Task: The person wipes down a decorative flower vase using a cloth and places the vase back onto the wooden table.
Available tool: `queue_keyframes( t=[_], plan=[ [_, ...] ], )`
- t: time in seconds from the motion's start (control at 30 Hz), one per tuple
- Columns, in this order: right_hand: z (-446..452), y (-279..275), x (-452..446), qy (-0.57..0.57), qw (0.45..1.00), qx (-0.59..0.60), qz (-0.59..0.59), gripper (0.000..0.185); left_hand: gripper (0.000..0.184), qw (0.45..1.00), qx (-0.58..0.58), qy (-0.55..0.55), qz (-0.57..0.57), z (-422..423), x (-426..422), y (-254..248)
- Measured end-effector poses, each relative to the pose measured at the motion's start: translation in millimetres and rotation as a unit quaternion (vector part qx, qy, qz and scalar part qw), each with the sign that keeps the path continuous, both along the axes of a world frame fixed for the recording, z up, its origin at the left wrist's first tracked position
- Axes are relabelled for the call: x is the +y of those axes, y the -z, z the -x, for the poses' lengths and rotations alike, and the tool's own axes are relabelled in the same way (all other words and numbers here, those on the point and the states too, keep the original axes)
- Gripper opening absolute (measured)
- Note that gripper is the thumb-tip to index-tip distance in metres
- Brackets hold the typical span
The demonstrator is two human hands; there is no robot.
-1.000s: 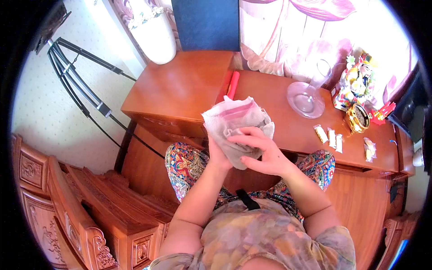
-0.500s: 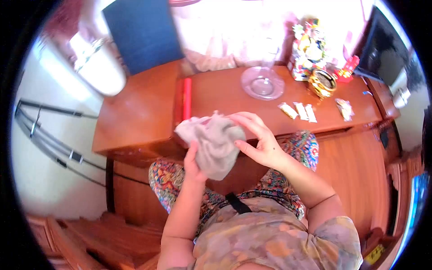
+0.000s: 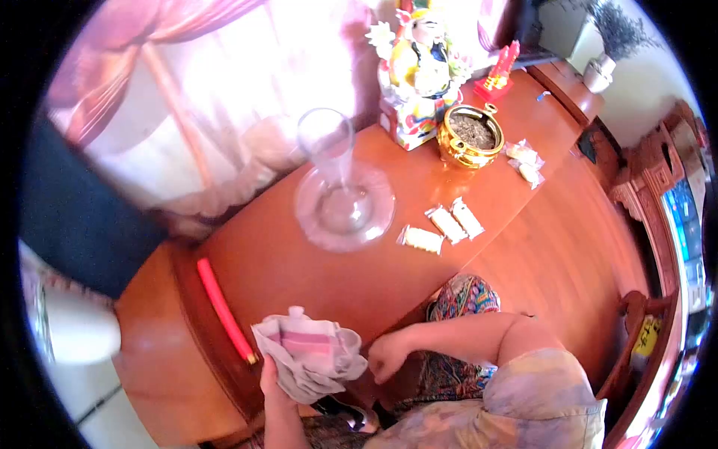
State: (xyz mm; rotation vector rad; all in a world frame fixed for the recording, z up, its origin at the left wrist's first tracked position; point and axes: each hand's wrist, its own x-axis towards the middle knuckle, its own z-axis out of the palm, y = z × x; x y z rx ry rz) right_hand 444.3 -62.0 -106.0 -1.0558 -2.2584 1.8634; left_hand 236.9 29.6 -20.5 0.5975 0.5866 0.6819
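A bundled grey cloth (image 3: 318, 352) with pink stripes is held over the front edge of the wooden cabinet top (image 3: 277, 277). My left hand (image 3: 277, 385) grips it from below and the left side, with the thumb along its edge. My right hand (image 3: 389, 353) is just right of the cloth, its fingers curled in; whatever they may hold is hidden. A red stick-shaped piece (image 3: 224, 310) with a gold end lies left of the cloth. Beyond it stands a clear glass vessel (image 3: 345, 208) with a wide plate-like rim.
Several wrapped snacks (image 3: 446, 224) lie to the right. Behind them are a gold pot (image 3: 470, 138) filled with grainy matter, a colourful figurine (image 3: 422, 82) and a red ornament (image 3: 499, 71). A dark panel (image 3: 82, 209) and a white container (image 3: 78, 325) are at the left.
The view has turned right and come nearer the cabinet top. My right hand has left the cloth and its fingers have curled. The cloth's pink stripes now face up.
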Motion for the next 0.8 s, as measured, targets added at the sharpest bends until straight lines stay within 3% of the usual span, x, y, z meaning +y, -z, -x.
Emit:
queue_keyframes(
  t=[0.03,0.13,0.27,0.37,0.4,0.47,0.57,0.67,0.7,0.77,0.8],
  plan=[
    [-3.9,-13.3,5.7,0.008,0.990,0.015,0.140,0.039,0.062,0.998,0.044,0.034,-0.004,-12.4,8.6,-6.9],
    [-5.1,-16.9,16.9,-0.092,0.987,0.000,0.134,0.040,0.073,0.987,0.078,0.135,0.021,-59.4,28.1,-34.9],
    [4.7,-18.7,12.6,-0.038,0.984,0.048,0.170,0.039,0.073,0.940,0.105,0.319,0.061,-77.9,41.7,-32.6],
    [7.7,-25.0,5.3,0.027,0.973,0.071,0.218,0.039,0.068,0.903,0.178,0.373,0.117,-77.4,35.0,-62.0],
    [9.1,-27.7,0.1,0.054,0.966,0.079,0.242,0.039,0.063,0.909,0.133,0.353,0.178,-76.6,27.9,-68.1],
    [13.4,-32.8,-18.7,0.132,0.931,0.100,0.326,0.039,0.062,0.902,0.181,0.345,0.184,-76.5,16.7,-97.9],
    [13.4,-50.6,-66.3,0.298,0.832,0.116,0.452,0.038,0.060,0.886,0.236,0.369,0.154,-73.0,13.3,-138.0],
    [10.3,-90.7,-110.9,0.450,0.813,0.050,0.366,0.037,0.059,0.865,0.248,0.398,0.177,-98.9,2.5,-196.3],
    [6.6,-104.0,-124.5,0.524,0.803,-0.020,0.282,0.035,0.057,0.856,0.267,0.403,0.185,-102.1,-1.9,-203.0],
    [-12.7,-133.8,-141.7,0.541,0.792,-0.002,0.284,0.036,0.055,0.844,0.281,0.423,0.174,-128.9,-13.0,-223.7],
    [-26.5,-164.3,-149.8,0.605,0.712,0.117,0.337,0.039,0.056,0.835,0.308,0.428,0.158,-147.1,-21.8,-236.8]
  ],
)
